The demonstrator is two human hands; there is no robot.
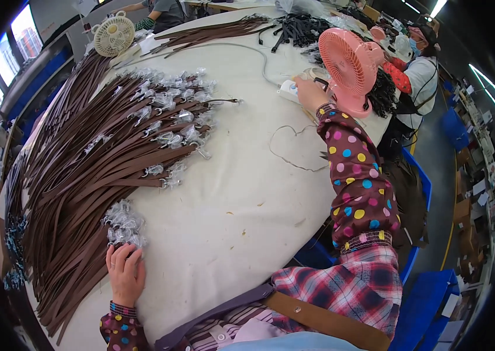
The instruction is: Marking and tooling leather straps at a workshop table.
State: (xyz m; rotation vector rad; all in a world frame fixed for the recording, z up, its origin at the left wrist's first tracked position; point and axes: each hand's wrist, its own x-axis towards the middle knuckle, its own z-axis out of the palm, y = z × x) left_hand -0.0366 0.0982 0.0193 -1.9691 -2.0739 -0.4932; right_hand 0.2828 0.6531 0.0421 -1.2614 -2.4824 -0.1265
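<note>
Long brown straps (78, 169) lie fanned across the left of the white-covered table, many with clear plastic wrapped around their fittings (183, 117). My left hand (125, 274) lies at the near edge of the pile. Its fingers stretch over the strap ends just below a cluster of plastic-wrapped fittings (123, 222). Far to the right, my right hand (312, 93) is closed at a white block (289, 89) with a grey cord, beside a pink desk fan (344, 61). My fingers partly hide the block, so its exact kind is unclear.
A loop of thin cord (285, 155) lies near my right forearm. A cream fan (113, 36) stands at the far left. Black straps (300, 29) are heaped at the back. A co-worker (420, 76) sits at the far right. Blue bins (428, 310) stand beside the table.
</note>
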